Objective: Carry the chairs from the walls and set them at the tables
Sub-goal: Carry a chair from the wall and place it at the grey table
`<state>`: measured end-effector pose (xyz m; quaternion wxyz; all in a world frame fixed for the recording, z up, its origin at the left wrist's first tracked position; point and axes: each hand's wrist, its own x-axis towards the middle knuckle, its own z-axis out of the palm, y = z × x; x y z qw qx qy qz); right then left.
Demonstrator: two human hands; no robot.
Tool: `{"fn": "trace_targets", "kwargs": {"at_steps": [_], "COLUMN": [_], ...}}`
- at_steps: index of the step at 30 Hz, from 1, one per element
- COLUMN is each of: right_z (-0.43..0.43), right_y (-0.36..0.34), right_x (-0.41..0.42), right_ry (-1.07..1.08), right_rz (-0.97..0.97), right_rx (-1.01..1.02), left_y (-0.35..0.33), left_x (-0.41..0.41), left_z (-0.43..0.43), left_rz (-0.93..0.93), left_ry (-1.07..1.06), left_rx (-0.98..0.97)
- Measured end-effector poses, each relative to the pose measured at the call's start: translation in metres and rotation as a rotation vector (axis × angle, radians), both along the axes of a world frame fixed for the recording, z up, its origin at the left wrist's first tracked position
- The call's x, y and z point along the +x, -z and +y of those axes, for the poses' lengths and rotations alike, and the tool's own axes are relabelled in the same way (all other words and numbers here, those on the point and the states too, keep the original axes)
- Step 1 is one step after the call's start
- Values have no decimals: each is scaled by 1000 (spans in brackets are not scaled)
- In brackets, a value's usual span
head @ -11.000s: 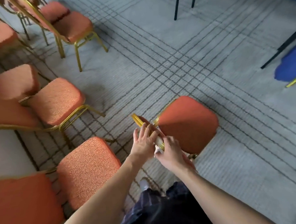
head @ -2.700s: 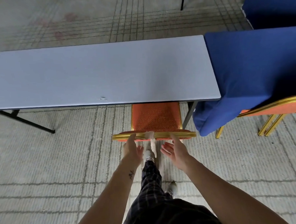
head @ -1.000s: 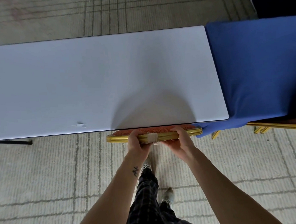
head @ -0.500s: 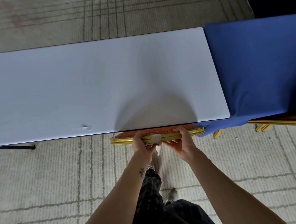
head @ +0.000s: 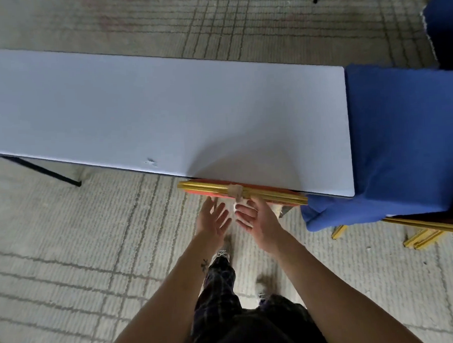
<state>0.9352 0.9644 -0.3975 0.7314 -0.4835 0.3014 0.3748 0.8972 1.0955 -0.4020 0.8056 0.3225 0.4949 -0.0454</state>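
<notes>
Carpet (head: pixel 66 245): pale, with a grid of darker lines, covering the whole floor.

Table (head: pixel 164 109): long, white-topped, lying across the view from left to right. One black leg (head: pixel 44 170) showed under its left end.

Cloth (head: pixel 402 141): blue, lying against the table's right end and hanging over the near edge in a fold.

Chair (head: pixel 274 196): orange upholstery on a gold frame, pushed in under the near right part of the table. Only the top rail of the back and a strip of orange cleared the table edge.

Second chair (head: pixel 420 240): gold frame, to the right, mostly hidden beneath the cloth.

Left hand (head: pixel 213 220): flat, fingers spread wide, holding nothing, fingertips just short of the chair's rail. Whether they touched it could not be told.

Right hand (head: pixel 256 219): just beside the left, palm turned inward, fingers loosely bent, gripping nothing, thumb close under the rail.

Tape (head: pixel 235 190): a beige band wrapped round the middle of the rail, directly above the two hands.

Tattoo (head: pixel 204 263): a small dark mark on the left forearm.
</notes>
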Motion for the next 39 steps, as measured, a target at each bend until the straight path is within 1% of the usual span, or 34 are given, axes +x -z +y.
{"fn": "trace_targets", "kwargs": {"at_steps": [3,7,11,14,19,26,32,33,39], "right_z": [-1,2,23,43,77,111,112,109,105], "right_y": [-10,-10,-17,-25,-47,-65,-67,-68,-72], "right_x": [-24,-60,-102,-139,-222,-387,-568,-609,-757], "right_ry": [-116,-245,-436,-590,-838,-1155,-1404,-1446,-1577], "right_rz": [0,36,67,59,29,22,31,44,92], "right_rx": [44,87,157,180,208,233,254,262,263], "left_y": [-6,-12,-23,-36,-54,-64,-63,-60,-69], "left_x": [-42,-106,-175,-226,-336,-509,-690,-729,-862], "left_z": [-4,-9,-9,-11,-14,-33,-67,-76,-107], "left_rz": [-50,-70,-110,-156,-240,-288,-299,-300,-293], "left_ry": [-133,-287,-470,-613,-868,-1164,-1409,-1448,-1614], "left_rx": [-43,-26,-26,-32,-16,42,80,96,145]}}
